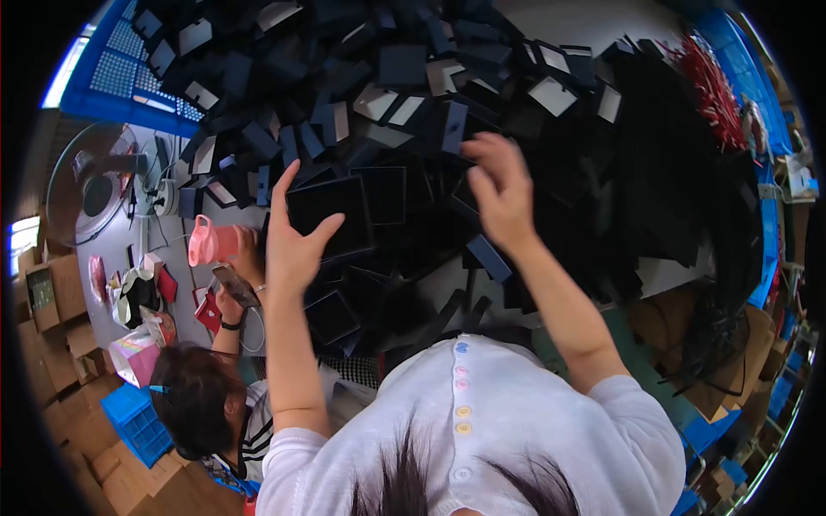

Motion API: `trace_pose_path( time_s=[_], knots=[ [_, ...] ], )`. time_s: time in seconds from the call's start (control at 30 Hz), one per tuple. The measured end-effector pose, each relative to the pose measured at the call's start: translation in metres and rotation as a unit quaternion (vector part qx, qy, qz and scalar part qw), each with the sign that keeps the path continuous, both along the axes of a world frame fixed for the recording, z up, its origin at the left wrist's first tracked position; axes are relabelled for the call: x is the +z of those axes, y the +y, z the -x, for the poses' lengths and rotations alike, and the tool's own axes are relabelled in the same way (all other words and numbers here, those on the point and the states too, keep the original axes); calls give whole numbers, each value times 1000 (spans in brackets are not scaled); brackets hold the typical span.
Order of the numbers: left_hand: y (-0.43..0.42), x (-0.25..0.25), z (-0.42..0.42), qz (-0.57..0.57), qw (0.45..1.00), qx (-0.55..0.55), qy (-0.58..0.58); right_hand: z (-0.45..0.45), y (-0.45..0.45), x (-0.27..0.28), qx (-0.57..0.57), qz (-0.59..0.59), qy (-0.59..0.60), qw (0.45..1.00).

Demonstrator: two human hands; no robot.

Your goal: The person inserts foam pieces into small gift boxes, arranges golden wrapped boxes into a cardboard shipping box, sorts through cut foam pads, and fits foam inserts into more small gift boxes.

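Small dark boxes point(403, 64) are crowding a worktable point(176, 249) in a workshop, where cardboard cartons point(64, 288) are lining the side.

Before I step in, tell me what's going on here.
A person reaches over heaped small dark boxes, some showing pale surfaces. Their left hand is spread at a flat black piece; whether it touches is unclear. Their right hand is open above the clutter, with nothing visible in it. At their left, a co-worker holds a phone.
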State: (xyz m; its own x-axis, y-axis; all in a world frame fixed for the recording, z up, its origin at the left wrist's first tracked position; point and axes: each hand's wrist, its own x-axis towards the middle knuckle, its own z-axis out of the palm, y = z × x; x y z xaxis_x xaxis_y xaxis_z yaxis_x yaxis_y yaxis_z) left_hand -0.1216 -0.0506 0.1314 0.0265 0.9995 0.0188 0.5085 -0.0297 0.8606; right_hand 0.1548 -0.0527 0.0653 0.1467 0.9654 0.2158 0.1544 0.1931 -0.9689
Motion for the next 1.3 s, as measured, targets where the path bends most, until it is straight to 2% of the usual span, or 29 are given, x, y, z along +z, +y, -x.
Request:
trace_pose_path(
  time_s=[0.03, 0.07, 0.1, 0.13, 0.17, 0.2, 0.23, 0.27, 0.3, 0.33, 0.4, 0.43, 0.47, 0.5, 0.53, 0.57, 0.63, 0.67, 0.73, 0.8, 0.83, 0.87, 0.93, 1.0, 1.07, 1.13, 1.2, 1.27, 1.3],
  knots=[
    [7, 5, 21, 11, 997, -13, 77, -23, 12, -14, -55, 20, -76, 995],
    [15, 8, 37, 24, 988, -26, 153, -46, 23, -36, -58, 41, -173, 982],
    [32, 0, 47, -104, 959, -7, 264, -65, 30, -58, -25, 79, -263, 961],
    [53, 2, 37, -122, 966, 27, 226, -72, 32, -61, 19, 187, -292, 938],
    [76, -10, 21, -109, 979, 13, 173, -77, 35, -80, 26, 178, -340, 923],
    [101, -41, 7, -42, 991, -25, 126, -80, 41, -95, 33, 166, -389, 906],
    [119, -63, -10, -33, 974, -86, 207, -81, 47, -95, 36, 161, -392, 905],
    [144, -101, -20, 9, 937, -154, 313, -82, 50, -94, 18, 191, -405, 894],
    [157, -121, -37, 128, 889, -162, 409, -83, 52, -92, -1, 221, -416, 882],
    [156, -115, -54, 206, 829, -156, 495, -85, 53, -87, -3, 218, -418, 882],
    [172, -145, -41, 233, 820, -204, 482, -92, 43, -74, -55, 196, -416, 886],
    [177, -149, -33, 209, 855, -136, 455, -96, 37, -70, -89, 156, -435, 883],
    [179, -155, -24, 187, 883, -70, 426, -102, 34, -68, -134, 67, -392, 907],
    [174, -135, -20, 144, 913, 18, 381, -106, 30, -62, -165, 4, -353, 921],
    [171, -135, -1, -45, 943, 47, 327, -107, 28, -54, -196, -59, -311, 928],
    [172, -132, 17, -205, 939, 56, 269, -105, 24, -46, -201, -14, -247, 948],
    [152, -76, 15, -178, 968, 122, 129, -94, 23, -24, -182, 38, -104, 977],
    [138, -54, 10, -165, 973, 151, 62, -80, 25, -10, -178, 32, -99, 978],
    [110, -27, -9, -131, 986, 90, 53, -49, 25, 21, -86, 12, 64, 994],
    [76, -13, -41, -94, 995, 5, 27, -16, 22, 50, 4, 39, 147, 988],
    [61, -5, -57, -46, 999, -24, -7, -2, 22, 53, 45, 30, 139, 989],
    [55, -14, -68, -81, 994, -53, -48, 8, 22, 55, 85, 21, 131, 987],
    [39, -8, -89, -2, 985, -52, -167, 18, 29, 42, 93, -57, -3, 994],
    [28, -10, -107, -76, 982, -18, -170, 20, 25, 41, 82, -62, -31, 994],
    [25, -22, -116, -79, 982, 3, -173, 22, 20, 35, -15, -61, -69, 996],
    [16, -21, -126, -63, 986, 34, -151, 26, 15, 35, -16, -16, -33, 999],
    [10, -21, -127, -73, 980, 15, -184, 28, 11, 35, -52, -61, -162, 984],
    [4, -24, -124, -43, 987, 18, -155, 24, 13, 21, -6, -70, -106, 992],
    [5, -30, -115, -30, 986, 7, -162, 24, 11, 25, 37, 12, 88, 995]
  ],
)
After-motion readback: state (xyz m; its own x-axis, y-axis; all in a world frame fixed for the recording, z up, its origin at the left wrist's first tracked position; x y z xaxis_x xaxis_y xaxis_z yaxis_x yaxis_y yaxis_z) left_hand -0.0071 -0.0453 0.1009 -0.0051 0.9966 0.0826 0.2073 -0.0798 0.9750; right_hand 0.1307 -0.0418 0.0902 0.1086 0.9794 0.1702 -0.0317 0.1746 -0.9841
